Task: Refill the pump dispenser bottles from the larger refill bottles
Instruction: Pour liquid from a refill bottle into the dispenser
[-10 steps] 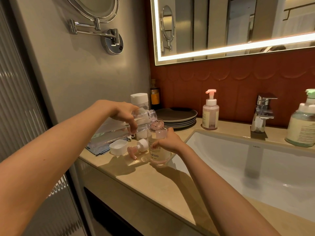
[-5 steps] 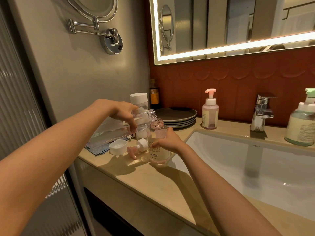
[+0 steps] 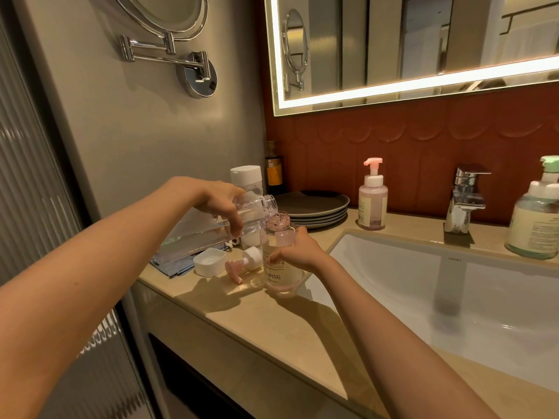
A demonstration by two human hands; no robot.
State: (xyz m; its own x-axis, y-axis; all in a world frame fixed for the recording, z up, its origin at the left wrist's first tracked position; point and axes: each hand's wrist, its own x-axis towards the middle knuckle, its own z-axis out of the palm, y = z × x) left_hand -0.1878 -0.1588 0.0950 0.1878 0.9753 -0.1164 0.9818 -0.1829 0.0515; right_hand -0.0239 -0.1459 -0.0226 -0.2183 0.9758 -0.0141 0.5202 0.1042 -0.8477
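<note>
Left grip (image 3: 217, 201) holds the tilted clear refill bottle (image 3: 199, 235); right grip (image 3: 298, 251) holds the dispenser bottle (image 3: 276, 276) labelled "YAPING".

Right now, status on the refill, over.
Left grip holds refill bottle tilted, mouth over pump bottle. Right grip holds it upright on counter. Pump head off, lying alongside.

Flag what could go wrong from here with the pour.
1. The left hand holds the refill bottle tilted, its mouth just at the narrow neck of the dispenser; the stream could miss and run down onto the counter.
2. The dispenser looks fairly full; it may overflow.
3. It stands by the sink edge, steadied only by the right hand; wet, it could slip.
</note>
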